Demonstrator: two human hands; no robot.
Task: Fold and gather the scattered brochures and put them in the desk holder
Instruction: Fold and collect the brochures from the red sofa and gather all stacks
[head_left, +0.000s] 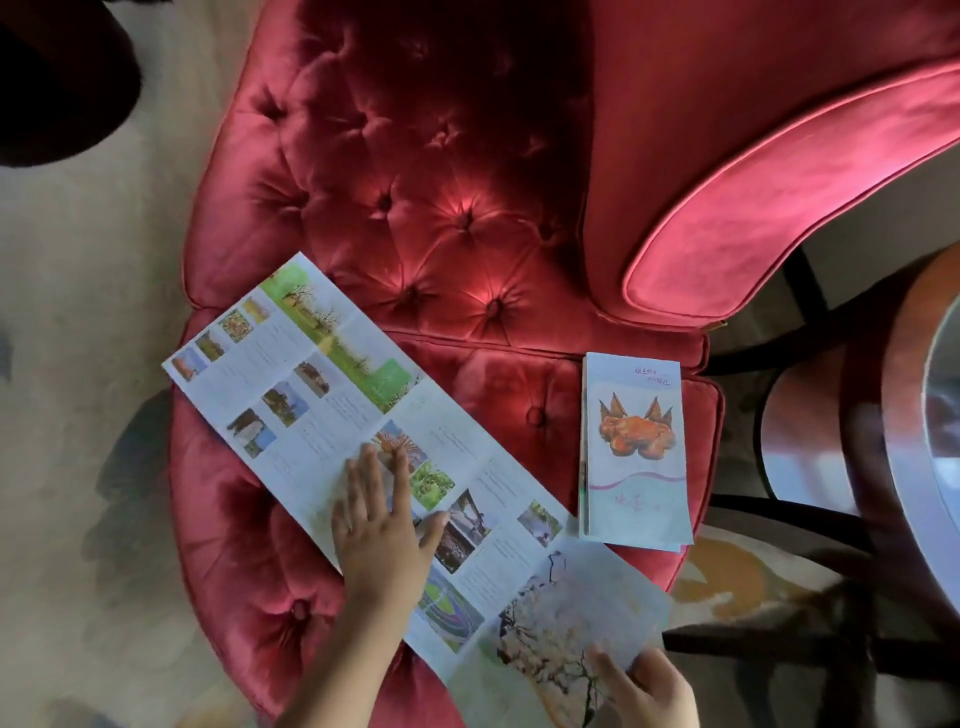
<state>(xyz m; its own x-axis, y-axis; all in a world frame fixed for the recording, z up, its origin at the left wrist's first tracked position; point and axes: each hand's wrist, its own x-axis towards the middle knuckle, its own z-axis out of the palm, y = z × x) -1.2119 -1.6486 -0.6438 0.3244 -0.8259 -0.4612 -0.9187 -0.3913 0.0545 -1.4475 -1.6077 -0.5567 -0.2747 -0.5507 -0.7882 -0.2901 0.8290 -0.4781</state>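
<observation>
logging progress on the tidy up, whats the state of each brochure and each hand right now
open brochure: unfolded, spread across the red seat
folded stack: brochures folded shut, piled on the seat, untouched
left hand: fingers straight, pressing on the open brochure
right hand: pinches the open brochure's near end panel

So there's this big red button-tufted velvet armchair (441, 208) filling the middle, pale patterned carpet (78, 312) out at 9 o'clock, and a round glass-topped dark wooden table (883, 467) at 3 o'clock.
</observation>
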